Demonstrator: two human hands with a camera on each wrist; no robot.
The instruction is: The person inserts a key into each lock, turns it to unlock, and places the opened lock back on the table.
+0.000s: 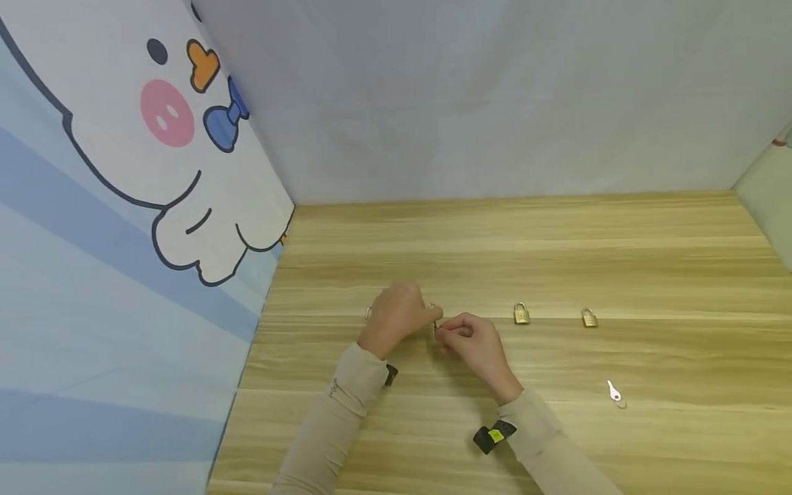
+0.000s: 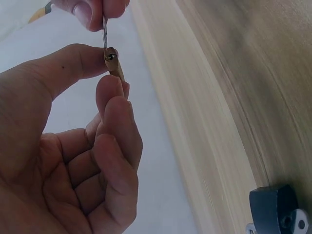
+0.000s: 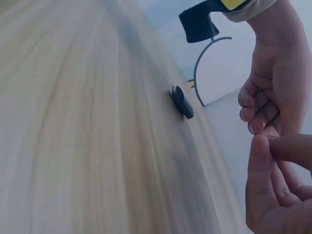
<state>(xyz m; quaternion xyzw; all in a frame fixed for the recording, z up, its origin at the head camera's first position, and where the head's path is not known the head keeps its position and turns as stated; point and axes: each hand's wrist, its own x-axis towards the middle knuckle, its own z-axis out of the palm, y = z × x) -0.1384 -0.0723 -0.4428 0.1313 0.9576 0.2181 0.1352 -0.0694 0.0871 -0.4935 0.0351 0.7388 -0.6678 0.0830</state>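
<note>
My left hand [image 1: 398, 317] holds a small brass padlock [image 2: 117, 67] between thumb and fingers, its keyhole end turned up in the left wrist view. In my right hand [image 1: 479, 346] a thin silver key [image 2: 105, 33] is pinched between thumb and forefinger. The key's tip is right at the keyhole, and its head is hidden by the fingertips. In the right wrist view the two hands meet fingertip to fingertip, covering the padlock.
Two brass padlocks [image 1: 522, 314] [image 1: 589, 318] stand on the wooden table [image 1: 680, 275] to the right. Nearer lies a silver key [image 1: 614, 392] with a ring. Beside the left hand is a black-bodied object [image 3: 182, 102] with metal parts. Cloth walls [image 1: 495, 103] border the table.
</note>
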